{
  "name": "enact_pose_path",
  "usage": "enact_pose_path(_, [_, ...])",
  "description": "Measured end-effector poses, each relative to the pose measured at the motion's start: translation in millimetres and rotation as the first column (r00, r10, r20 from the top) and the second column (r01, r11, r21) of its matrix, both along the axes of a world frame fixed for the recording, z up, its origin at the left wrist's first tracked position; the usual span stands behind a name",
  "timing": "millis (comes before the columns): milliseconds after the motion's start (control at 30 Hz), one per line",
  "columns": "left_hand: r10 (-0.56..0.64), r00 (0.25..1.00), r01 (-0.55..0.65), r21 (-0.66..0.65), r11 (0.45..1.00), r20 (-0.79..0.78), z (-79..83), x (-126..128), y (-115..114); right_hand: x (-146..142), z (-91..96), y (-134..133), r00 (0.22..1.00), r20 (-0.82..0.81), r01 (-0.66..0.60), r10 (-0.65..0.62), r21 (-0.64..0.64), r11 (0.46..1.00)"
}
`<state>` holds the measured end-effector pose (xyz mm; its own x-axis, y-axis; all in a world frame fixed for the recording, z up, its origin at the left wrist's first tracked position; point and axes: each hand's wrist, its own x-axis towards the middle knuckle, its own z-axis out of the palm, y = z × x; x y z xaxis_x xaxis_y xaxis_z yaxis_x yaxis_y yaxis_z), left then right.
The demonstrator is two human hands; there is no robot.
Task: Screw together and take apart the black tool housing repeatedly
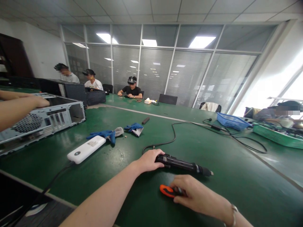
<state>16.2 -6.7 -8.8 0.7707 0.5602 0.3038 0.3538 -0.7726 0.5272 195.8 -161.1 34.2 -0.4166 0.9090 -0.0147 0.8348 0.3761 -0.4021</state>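
A black electric screwdriver (182, 164) is gripped at its rear end by the left hand (149, 161), thumb and fingers closed around the body, on a green worktop (94, 176). The tool lies beyond the fingertips, its tip pointed away to the right; whether that tip touches the surface cannot be told. Just on the near side of the screwdriver, an orange-and-black handle (167, 191) is held in the curled fingers of the right hand (189, 192), its orange end left exposed beside the thumb; the rest is hidden by the hand. A bracelet (234, 214) is worn on the right wrist.

From the screwdriver's rear, a dark cord (174, 132) is looped across the surface beyond it. Well to the left of the screwdriver are seen a white device (87, 149) and, touching it, a blue-and-grey glove (106, 135); another glove (133, 127) and a brown block (145, 120) are set farther beyond. Farthest left, an open metal case (59, 121) is reached into by a co-worker's arm (19, 107). Beyond the screwdriver to the right, a blue basket (233, 121) and a filled green basket (276, 132) are placed.
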Motion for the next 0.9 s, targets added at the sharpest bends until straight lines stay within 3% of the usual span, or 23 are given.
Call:
enact_pose_path(67, [-0.007,1.0,0.007,-0.003,1.0,0.003,-0.7,-0.1,0.2,1.9,9.4,4.8,0.994,-0.094,0.062,-0.056,0.066,0.996])
enact_pose_path(133, [-0.022,1.0,0.022,-0.004,1.0,0.018,-1.4,-0.4,0.5,6.3,19.0,12.6,0.944,-0.299,0.203,-0.141,0.187,0.961])
enact_pose_path(167, [-0.038,0.999,0.038,-0.001,0.999,0.028,-1.6,-0.6,0.7,8.0,22.5,16.7,0.898,-0.403,0.296,-0.174,0.263,0.918])
enact_pose_path(233, [-0.081,0.996,0.081,0.011,0.997,0.046,-2.1,-1.0,1.4,8.6,23.5,23.8,0.814,-0.547,0.473,-0.195,0.429,0.77])
enact_pose_path(333, [-0.141,0.989,0.14,0.021,0.99,0.047,-2.5,-1.2,2.8,4.5,7.2,30.4,0.794,-0.578,0.576,-0.187,0.617,0.536])
enact_pose_path(433, [-0.155,0.987,0.155,0.009,0.988,0.038,-2.5,-0.3,4.2,2.1,-19.9,34.9,0.837,-0.532,0.526,-0.127,0.718,0.455])
enact_pose_path(533, [-0.147,0.988,0.148,-0.001,0.989,0.04,-3.2,0.7,5.4,4.1,-38.5,39.3,0.887,-0.455,0.441,-0.079,0.784,0.437])
enact_pose_path(600, [-0.156,0.987,0.156,-0.003,0.988,0.042,-4.2,1.0,6.1,5.2,-42.4,41.2,0.915,-0.393,0.388,-0.088,0.802,0.455])
enact_pose_path(900, [-0.162,0.986,0.162,-0.007,0.987,0.036,-2.4,0.4,4.5,-9.2,-23.4,33.3,0.957,-0.277,0.173,0.088,0.786,0.594])
